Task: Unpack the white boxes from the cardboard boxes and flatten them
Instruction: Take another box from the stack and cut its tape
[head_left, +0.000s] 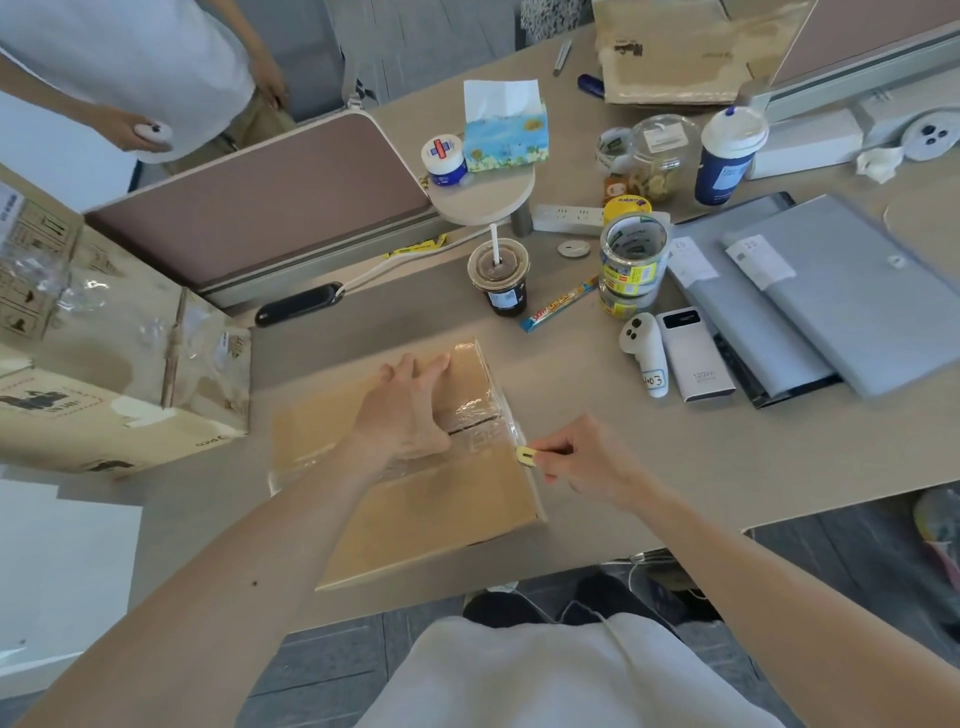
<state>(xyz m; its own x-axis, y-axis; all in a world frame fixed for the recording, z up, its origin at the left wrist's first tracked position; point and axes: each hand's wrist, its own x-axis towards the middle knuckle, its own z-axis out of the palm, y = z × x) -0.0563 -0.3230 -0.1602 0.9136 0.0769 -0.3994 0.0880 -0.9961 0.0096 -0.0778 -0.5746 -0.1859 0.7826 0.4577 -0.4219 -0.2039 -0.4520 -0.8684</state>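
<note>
Right hand (576, 462) pinches cutter (525, 455) at tape (483, 410) edge; left hand (410, 410) presses flat on box (426, 509). Box still sealed, early stage: white boxes not out, nothing flattened.

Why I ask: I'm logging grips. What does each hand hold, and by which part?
The right hand pinches a small yellow tool by its rear end; left hand presses flat on the cardboard box, gripping nothing.

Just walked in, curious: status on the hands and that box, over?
Left hand pressing flat on the cardboard box. Right hand pinching a small yellow tool at the tape seam. Box still sealed. Nothing in the way.
</note>
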